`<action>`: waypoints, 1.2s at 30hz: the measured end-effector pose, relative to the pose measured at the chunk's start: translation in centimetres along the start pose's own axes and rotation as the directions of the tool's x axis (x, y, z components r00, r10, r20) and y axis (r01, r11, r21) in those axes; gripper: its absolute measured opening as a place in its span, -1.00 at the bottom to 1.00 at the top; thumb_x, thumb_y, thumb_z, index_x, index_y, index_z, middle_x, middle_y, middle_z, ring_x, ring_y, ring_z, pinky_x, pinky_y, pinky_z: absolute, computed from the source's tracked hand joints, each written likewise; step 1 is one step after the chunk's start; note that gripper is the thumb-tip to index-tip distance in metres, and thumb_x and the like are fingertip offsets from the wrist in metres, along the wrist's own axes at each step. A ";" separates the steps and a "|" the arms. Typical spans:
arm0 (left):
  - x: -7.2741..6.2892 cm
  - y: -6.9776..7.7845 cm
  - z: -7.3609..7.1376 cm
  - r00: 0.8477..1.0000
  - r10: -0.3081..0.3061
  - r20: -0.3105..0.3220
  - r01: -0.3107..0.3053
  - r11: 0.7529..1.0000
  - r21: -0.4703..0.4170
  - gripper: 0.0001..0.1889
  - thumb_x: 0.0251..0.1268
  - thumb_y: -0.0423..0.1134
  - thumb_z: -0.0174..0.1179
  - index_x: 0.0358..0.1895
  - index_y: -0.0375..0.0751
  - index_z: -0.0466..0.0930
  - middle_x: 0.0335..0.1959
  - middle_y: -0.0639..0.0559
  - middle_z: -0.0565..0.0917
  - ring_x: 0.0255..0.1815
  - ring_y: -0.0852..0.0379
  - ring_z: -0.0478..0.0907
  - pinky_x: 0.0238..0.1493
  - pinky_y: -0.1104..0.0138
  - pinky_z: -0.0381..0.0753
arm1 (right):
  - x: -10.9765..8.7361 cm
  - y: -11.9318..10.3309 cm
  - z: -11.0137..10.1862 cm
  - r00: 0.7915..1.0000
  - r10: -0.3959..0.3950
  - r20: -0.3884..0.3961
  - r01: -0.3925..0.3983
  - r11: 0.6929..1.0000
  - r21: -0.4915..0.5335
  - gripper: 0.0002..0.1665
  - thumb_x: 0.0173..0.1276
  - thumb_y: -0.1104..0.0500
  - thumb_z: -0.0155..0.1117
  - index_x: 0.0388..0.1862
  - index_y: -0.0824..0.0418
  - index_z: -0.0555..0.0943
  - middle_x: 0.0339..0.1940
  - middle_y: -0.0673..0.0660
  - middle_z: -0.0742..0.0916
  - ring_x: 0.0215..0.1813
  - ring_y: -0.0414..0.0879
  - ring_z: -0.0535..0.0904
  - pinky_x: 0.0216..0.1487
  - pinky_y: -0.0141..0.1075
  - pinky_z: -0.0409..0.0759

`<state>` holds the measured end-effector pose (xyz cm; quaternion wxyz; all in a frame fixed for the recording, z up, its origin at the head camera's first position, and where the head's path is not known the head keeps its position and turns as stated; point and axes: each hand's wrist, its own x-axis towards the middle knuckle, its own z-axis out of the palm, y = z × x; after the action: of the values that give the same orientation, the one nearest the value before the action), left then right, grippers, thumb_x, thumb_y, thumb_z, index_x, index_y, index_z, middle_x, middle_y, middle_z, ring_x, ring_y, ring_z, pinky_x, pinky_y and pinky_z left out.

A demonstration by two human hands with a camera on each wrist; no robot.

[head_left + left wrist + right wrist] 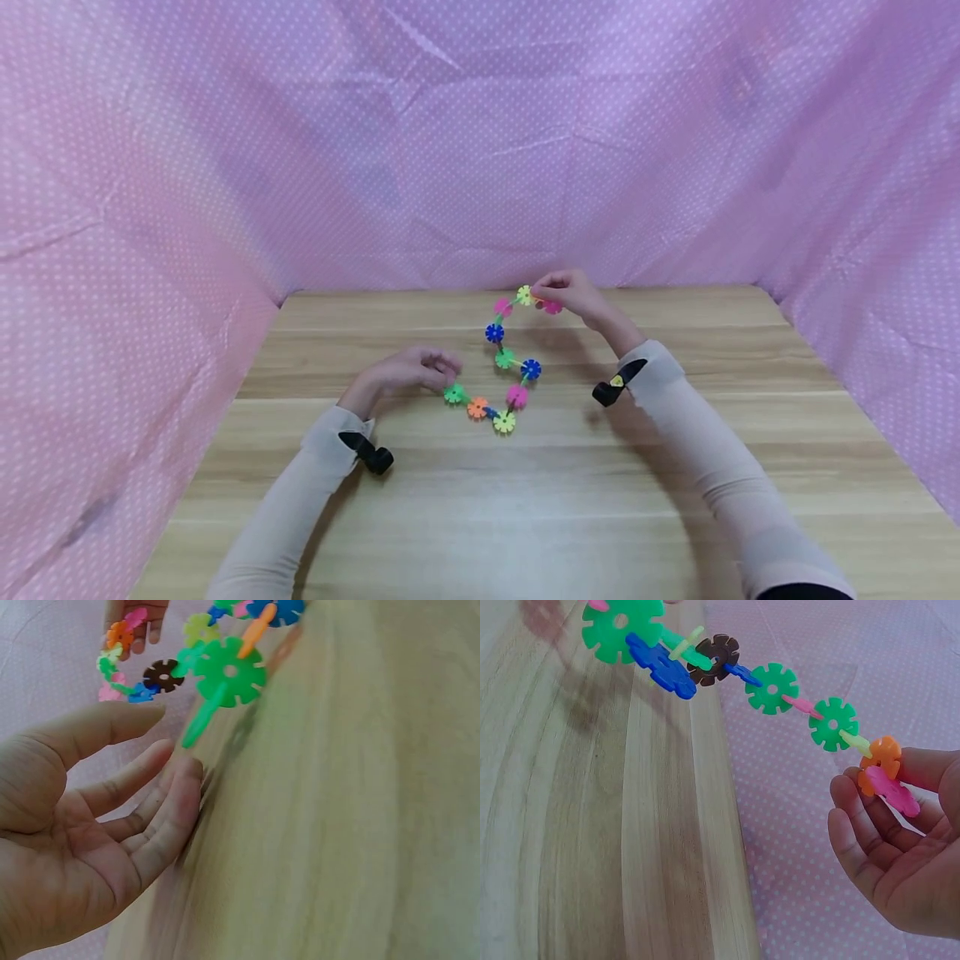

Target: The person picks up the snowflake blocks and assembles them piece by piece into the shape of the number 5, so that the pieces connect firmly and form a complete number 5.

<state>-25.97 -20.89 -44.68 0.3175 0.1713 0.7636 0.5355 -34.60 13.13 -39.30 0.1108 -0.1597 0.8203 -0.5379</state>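
Note:
A chain of interlocking snowflake discs point(494, 333) in green, blue, pink, orange, yellow and brown curves in an S over the table. My right hand point(573, 296) pinches its far end; in the right wrist view thumb and fingertips grip the orange disc point(885, 752), with a pink disc point(892, 792) sticking out beside them. My left hand point(411, 371) is by the near end. In the left wrist view its fingers point(176, 802) are loosely spread, and an edge-on green disc point(202, 720) points between thumb and fingertips with a gap around it.
The wooden table point(480, 517) spreads below both arms. Pink dotted cloth point(480, 150) hangs behind the table's far edge and along both sides. Each wrist wears a small black camera point(375, 458).

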 end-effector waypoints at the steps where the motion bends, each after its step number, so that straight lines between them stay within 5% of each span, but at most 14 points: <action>1: -0.1 0.0 0.1 1.000 -0.004 0.006 0.004 1.000 0.015 -0.53 0.38 -0.36 0.23 0.31 -0.39 0.48 0.08 -0.20 0.64 0.02 0.13 0.61 0.11 0.27 0.69 | 0.0 0.0 -0.1 1.000 -0.001 -0.002 0.001 1.000 0.000 -0.66 0.52 0.13 0.26 0.03 0.40 0.68 -0.16 0.13 0.78 -0.21 -0.19 0.72 -0.18 -0.41 0.69; 8: -0.2 0.1 0.6 0.997 -0.079 -0.001 0.079 0.997 -0.011 -0.60 0.34 -0.38 0.26 0.21 -0.44 0.55 -0.14 -0.01 0.69 -0.15 0.19 0.65 -0.05 0.35 0.72 | -0.5 -0.2 -0.6 1.000 0.002 -0.012 -0.002 1.000 -0.019 -0.66 0.52 0.13 0.26 0.04 0.40 0.67 -0.05 0.35 0.75 -0.22 -0.21 0.69 -0.18 -0.42 0.66; 15: 0.0 0.1 0.3 0.988 -0.068 -0.139 0.056 0.994 -0.090 -0.62 0.41 -0.39 0.19 0.24 -0.44 0.54 -0.03 -0.05 0.72 -0.09 0.19 0.66 0.06 0.32 0.71 | -1.2 -0.3 -1.7 1.000 0.008 0.008 -0.007 0.999 -0.053 -0.68 0.50 0.16 0.28 0.03 0.41 0.67 -0.23 0.01 0.78 -0.19 -0.25 0.63 -0.13 -0.43 0.60; 21: 0.4 0.4 -0.9 0.958 -0.063 -0.280 0.012 0.984 -0.177 -0.60 0.48 -0.36 0.15 0.31 -0.42 0.51 0.01 0.04 0.71 -0.03 0.22 0.65 0.26 0.21 0.63 | -2.1 0.4 -2.7 0.996 0.014 0.086 -0.007 0.997 -0.082 -0.72 0.49 0.20 0.28 -0.05 0.44 0.67 -0.32 -0.05 0.77 -0.27 -0.26 0.63 -0.17 -0.36 0.68; 27: 1.4 1.4 -2.0 0.914 -0.089 -0.396 -0.016 0.967 -0.254 -0.55 0.49 -0.30 0.20 0.35 -0.41 0.48 0.09 -0.01 0.67 0.01 0.16 0.64 0.40 0.04 0.52 | -3.7 1.8 -3.3 0.973 0.084 0.214 -0.057 0.990 -0.128 -0.73 0.49 0.18 0.27 -0.08 0.41 0.66 -0.26 0.06 0.79 -0.20 -0.15 0.67 0.06 -0.06 0.68; 30: 2.1 2.1 -2.3 0.906 -0.130 -0.402 0.011 0.958 -0.286 -0.54 0.47 -0.27 0.22 0.35 -0.36 0.49 0.21 -0.06 0.61 0.12 0.09 0.59 0.44 0.07 0.48 | -4.6 2.5 -3.3 0.956 0.124 0.266 -0.085 0.985 -0.152 -0.75 0.47 0.16 0.28 -0.10 0.36 0.65 -0.26 0.04 0.78 -0.16 -0.12 0.63 0.09 -0.02 0.60; 36: 3.6 2.6 -2.6 0.912 -0.185 -0.366 0.051 0.936 -0.347 -0.52 0.44 -0.29 0.25 0.37 -0.31 0.49 0.42 -0.08 0.49 0.42 -0.03 0.43 0.52 0.11 0.39 | -5.8 4.2 -3.0 0.934 0.141 0.329 -0.112 0.988 -0.104 -0.80 0.46 0.22 0.30 -0.14 0.38 0.66 -0.30 0.06 0.77 -0.23 -0.14 0.62 -0.10 -0.24 0.65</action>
<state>-30.57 -19.63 -42.79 0.2141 -0.0422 0.7200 0.6588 -30.93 19.43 -41.90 0.2764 -0.2004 0.8198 -0.4597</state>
